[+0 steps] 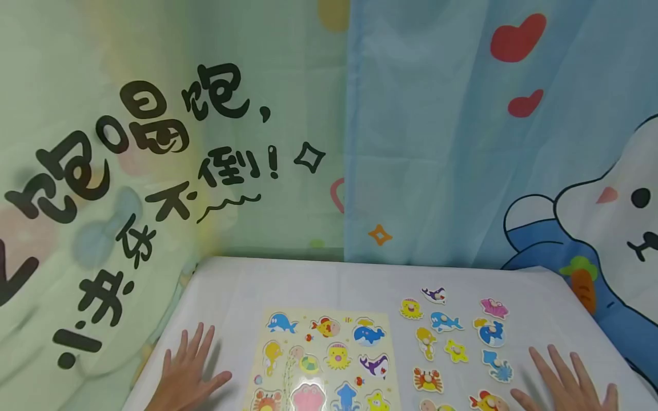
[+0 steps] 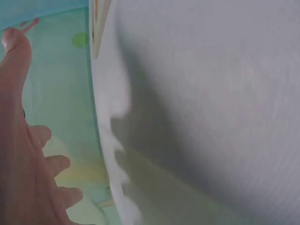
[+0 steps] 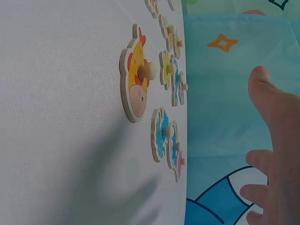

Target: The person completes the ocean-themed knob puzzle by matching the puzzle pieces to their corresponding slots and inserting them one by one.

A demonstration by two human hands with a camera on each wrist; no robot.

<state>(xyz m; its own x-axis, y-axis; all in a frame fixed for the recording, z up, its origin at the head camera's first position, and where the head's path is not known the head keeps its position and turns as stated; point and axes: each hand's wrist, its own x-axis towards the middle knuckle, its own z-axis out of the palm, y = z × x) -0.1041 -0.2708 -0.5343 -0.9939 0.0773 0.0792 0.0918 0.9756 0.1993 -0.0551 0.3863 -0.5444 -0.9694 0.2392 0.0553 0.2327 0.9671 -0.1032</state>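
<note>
My left hand (image 1: 187, 371) is held with fingers spread above the white table, left of a cream puzzle board (image 1: 304, 319) printed with sea animals. My right hand (image 1: 570, 382) is spread likewise at the right, holding nothing. Nearest to it lie a fish piece (image 1: 488, 401) and a blue squid piece (image 1: 496, 365). In the right wrist view the fish piece (image 3: 136, 84) shows a wooden knob, and the thumb and fingers stand apart from it. Only bare cloth and a shadow lie beside the left hand in its wrist view.
Between board and right hand lie several loose pieces, among them a crab (image 1: 428, 379), a star (image 1: 456, 351), a seahorse (image 1: 426, 342), a dolphin (image 1: 445, 321) and a yellow octopus (image 1: 411, 309). Printed curtains (image 1: 411, 142) hang behind the table (image 1: 231, 285).
</note>
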